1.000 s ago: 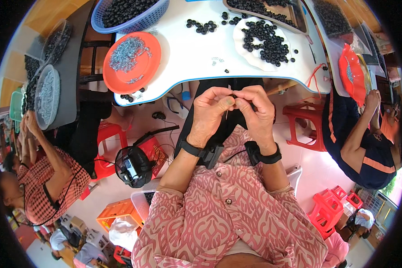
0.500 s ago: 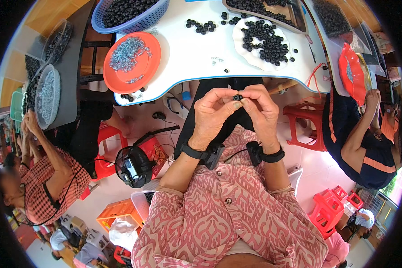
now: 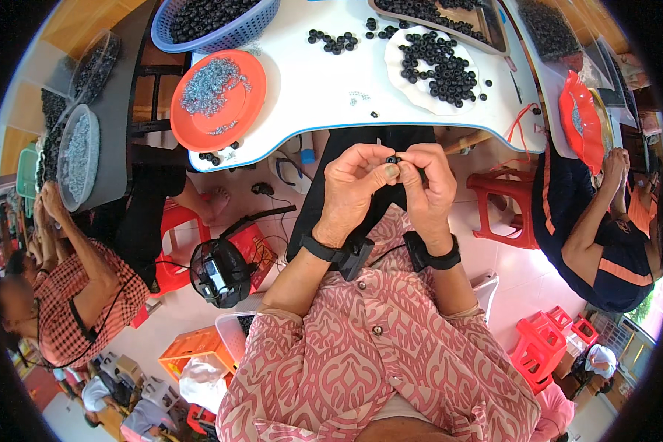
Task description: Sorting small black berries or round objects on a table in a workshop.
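In the head view, the left hand (image 3: 350, 191) and the right hand (image 3: 429, 188) were positioned face to face, just beyond the near edge of the white table (image 3: 295, 88). The thumb and fingertips of each hand were pinched on one small black bead (image 3: 393, 160), which was located between the two hands and partly covered by the fingers. The remaining fingers were curled; their exact contact with the bead could not be determined. Each wrist carried a black strap.

On the table, the blue basket (image 3: 239, 31), filled with black beads, was located at the far left. The red plate (image 3: 237, 121), bearing a heap of small pale blue-grey pieces (image 3: 210, 87), was located nearer, at the left edge. The white scalloped plate (image 3: 414, 94), bearing loose black beads, was located to the right, with the shallow tray (image 3: 498, 31) of similar beads beyond it. A loose cluster of black beads (image 3: 337, 43) lay between the basket and the white plate. A red cord (image 3: 519, 127) lay at the right edge.
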